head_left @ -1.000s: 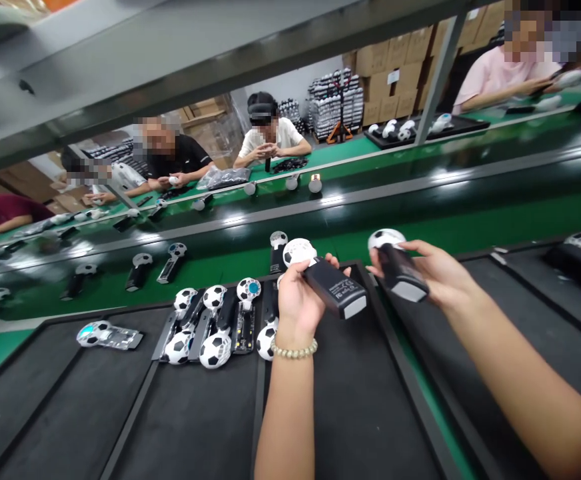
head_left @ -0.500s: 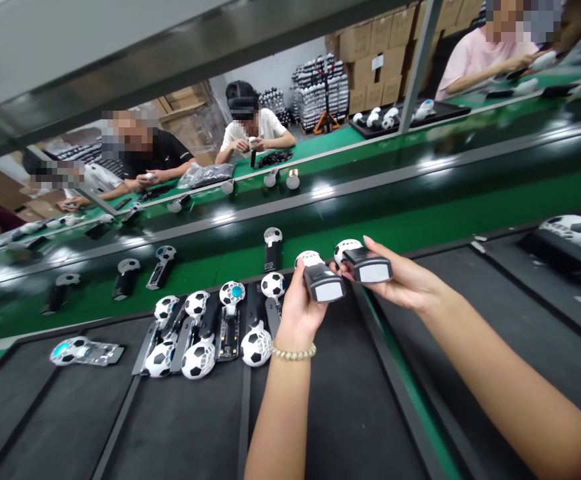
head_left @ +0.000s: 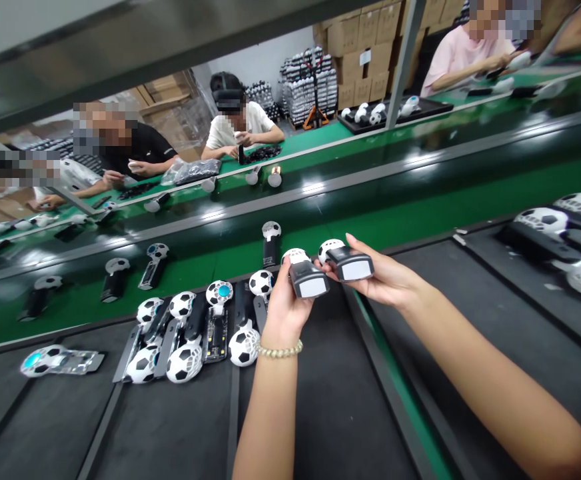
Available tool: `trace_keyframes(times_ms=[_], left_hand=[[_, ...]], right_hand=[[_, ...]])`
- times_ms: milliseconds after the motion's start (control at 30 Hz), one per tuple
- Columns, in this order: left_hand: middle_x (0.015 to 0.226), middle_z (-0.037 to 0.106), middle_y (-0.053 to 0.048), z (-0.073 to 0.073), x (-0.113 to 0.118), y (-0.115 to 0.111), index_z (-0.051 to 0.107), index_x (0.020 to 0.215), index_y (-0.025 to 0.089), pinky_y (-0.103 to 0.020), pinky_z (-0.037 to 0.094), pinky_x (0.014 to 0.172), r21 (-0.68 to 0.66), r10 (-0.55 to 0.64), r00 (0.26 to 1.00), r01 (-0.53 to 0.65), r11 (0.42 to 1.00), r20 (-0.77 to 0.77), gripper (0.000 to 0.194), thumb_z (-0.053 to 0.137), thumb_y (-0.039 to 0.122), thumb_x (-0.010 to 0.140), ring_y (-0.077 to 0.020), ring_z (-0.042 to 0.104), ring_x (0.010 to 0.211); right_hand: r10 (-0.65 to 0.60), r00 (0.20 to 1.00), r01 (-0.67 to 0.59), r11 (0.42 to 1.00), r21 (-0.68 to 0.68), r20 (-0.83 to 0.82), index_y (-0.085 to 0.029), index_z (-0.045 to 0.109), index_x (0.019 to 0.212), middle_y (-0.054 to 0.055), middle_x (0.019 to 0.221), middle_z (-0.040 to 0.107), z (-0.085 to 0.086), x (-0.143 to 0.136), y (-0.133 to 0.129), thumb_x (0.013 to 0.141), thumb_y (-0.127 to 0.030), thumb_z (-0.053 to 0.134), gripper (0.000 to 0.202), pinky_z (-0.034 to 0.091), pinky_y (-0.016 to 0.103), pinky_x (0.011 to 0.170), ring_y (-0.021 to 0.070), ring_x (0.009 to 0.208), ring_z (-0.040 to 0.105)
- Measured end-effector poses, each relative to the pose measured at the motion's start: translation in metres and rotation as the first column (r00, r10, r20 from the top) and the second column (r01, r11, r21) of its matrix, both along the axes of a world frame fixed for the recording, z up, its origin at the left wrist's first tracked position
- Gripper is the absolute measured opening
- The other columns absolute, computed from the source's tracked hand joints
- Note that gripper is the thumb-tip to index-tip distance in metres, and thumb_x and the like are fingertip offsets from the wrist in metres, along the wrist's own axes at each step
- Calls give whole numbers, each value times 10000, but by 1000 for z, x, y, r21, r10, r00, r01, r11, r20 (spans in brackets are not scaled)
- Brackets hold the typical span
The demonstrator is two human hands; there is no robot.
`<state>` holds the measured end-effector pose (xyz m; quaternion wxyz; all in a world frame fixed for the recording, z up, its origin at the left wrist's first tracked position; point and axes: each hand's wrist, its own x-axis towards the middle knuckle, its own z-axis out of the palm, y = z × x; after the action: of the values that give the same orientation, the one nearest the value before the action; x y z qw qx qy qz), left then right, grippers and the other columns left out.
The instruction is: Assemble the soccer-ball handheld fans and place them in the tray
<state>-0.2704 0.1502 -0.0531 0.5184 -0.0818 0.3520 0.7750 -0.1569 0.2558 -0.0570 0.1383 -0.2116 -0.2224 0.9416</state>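
My left hand (head_left: 286, 303), with a beaded bracelet at the wrist, is closed around a handheld fan (head_left: 311, 280) with a black handle and a soccer-ball head. In my right hand (head_left: 388, 280) is a similar fan (head_left: 351, 267), held beside the first. Both handles point toward me and show pale end faces; the heads are partly hidden behind them. To the left of my hands, several more soccer-ball fans (head_left: 184, 362) lie in rows on a black tray (head_left: 170, 427). One among them has an open handle with a circuit board (head_left: 216, 333) showing.
A lone fan with a blue centre (head_left: 45, 361) lies at the tray's left. More fans (head_left: 545, 220) rest on a tray at right. Beyond runs a green conveyor (head_left: 220, 257) carrying several units. Co-workers sit across it, and a metal beam (head_left: 120, 60) crosses overhead.
The view has turned slightly right, so the scene sits further left and more of the right-hand tray shows. Both hands keep their grip on the two fans, held side by side.
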Motion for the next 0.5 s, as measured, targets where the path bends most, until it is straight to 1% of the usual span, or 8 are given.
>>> trace_keyframes(times_ms=[200,333,500], left_hand=[[767,659,-95,-2,-1,1,588,891,89,-303,585,682,-6,9,1000,-9,1000,-27,308,381,306,964,-170,663,693],[770,651,-107,0,-1,0,591,895,81,-317,573,730,-6,-4,999,4,1000,-42,325,373,312,963,-169,654,690],[776,656,-114,1,-1,-1,595,904,80,-285,567,697,-4,-22,998,22,1000,-62,323,376,311,962,-166,651,683]], right_hand=[[26,1000,-26,1000,10,-13,-81,525,984,112,824,646,-2,-2,0,1010,-324,307,328,590,270,723,180,774,681],[14,1000,-15,1000,-12,-16,-98,528,971,79,804,639,-1,-1,0,1007,-321,323,305,593,282,723,161,736,673],[21,1000,-21,1000,-5,-20,-97,535,937,78,799,637,-2,-1,1,1008,-326,317,324,593,279,726,156,737,669]])
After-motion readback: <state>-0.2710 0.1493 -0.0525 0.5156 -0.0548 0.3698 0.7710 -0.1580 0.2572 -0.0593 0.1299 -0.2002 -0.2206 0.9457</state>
